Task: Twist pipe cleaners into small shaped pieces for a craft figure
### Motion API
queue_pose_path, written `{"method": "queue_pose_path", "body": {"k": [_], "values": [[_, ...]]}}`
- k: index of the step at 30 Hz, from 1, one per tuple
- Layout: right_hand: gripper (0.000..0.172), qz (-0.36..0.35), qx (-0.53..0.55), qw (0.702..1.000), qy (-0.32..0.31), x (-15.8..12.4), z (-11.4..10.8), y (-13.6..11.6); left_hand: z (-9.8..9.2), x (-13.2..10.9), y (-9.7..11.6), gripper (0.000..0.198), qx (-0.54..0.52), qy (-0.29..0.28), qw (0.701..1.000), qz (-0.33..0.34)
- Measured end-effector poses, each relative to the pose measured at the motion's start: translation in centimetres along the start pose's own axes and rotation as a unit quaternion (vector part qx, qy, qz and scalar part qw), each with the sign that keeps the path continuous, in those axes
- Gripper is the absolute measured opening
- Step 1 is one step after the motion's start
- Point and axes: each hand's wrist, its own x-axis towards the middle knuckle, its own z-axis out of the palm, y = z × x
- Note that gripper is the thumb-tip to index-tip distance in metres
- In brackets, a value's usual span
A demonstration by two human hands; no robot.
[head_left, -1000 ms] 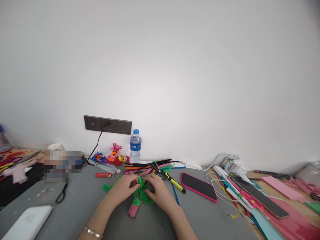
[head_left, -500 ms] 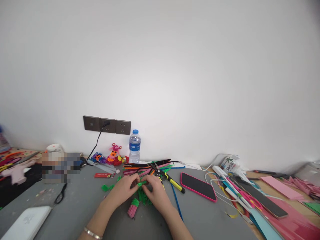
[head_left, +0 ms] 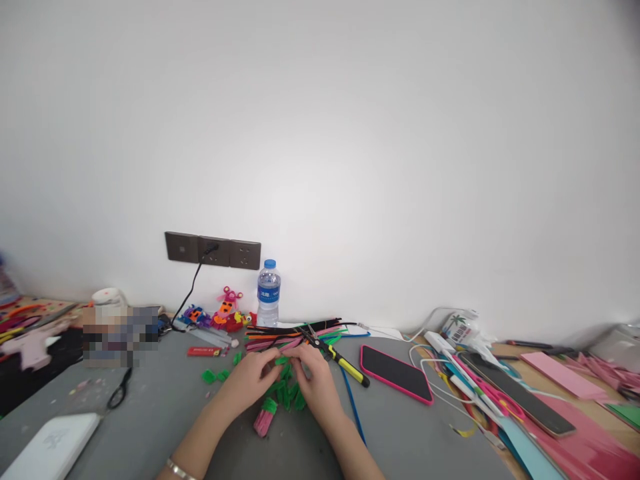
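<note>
Between my fingertips is a small green pipe cleaner piece, pinched from both sides. My left hand holds its left end, and my right hand grips it from the right; the exact finger contact is partly hidden. Below the hands lies a pile of green pipe cleaner pieces. A pink bundle with a green top rests in front of the pile. Several loose green pieces lie left of my left hand. Yellow-and-black pliers sit just beyond my right hand.
Behind the hands are coloured pipe cleaners and a water bottle. A pink-cased phone lies to the right, near white cables and scissors. A white power bank is at the left; small fuzzy figures stand near the wall.
The green piece between my fingers has turned slightly and moved up a little. My hands have shifted only slightly, and more of the green pile shows beneath them.
</note>
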Motion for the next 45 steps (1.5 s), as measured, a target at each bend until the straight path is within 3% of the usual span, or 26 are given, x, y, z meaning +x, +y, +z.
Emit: {"method": "queue_pose_path", "body": {"k": [7, 17, 21, 34, 45], "values": [[0.014, 0.089, 0.053, 0.990, 0.091, 0.3, -0.5, 0.9, 0.0, 0.1, -0.3, 0.017, 0.014, 0.003, 1.000, -0.028], [0.013, 0.152, 0.232, 0.954, 0.117, 0.3, 0.5, 1.8, -0.1, -0.1, -0.3, 0.035, -0.032, 0.004, 0.999, -0.026], [0.010, 0.152, 0.225, 0.954, 0.130, 0.2, 0.5, 1.8, -0.2, -0.3, -0.1, 0.037, -0.038, 0.000, 0.999, -0.026], [0.019, 0.094, 0.202, 0.975, 0.002, -0.1, 1.0, 0.1, 0.1, -0.6, 0.3, 0.037, 0.001, -0.071, 0.997, -0.020], [0.012, 0.107, 0.195, 0.975, -0.017, 0.0, 0.9, 0.0, 0.0, -0.5, 0.5, 0.039, 0.019, -0.061, 0.998, -0.018]]}}
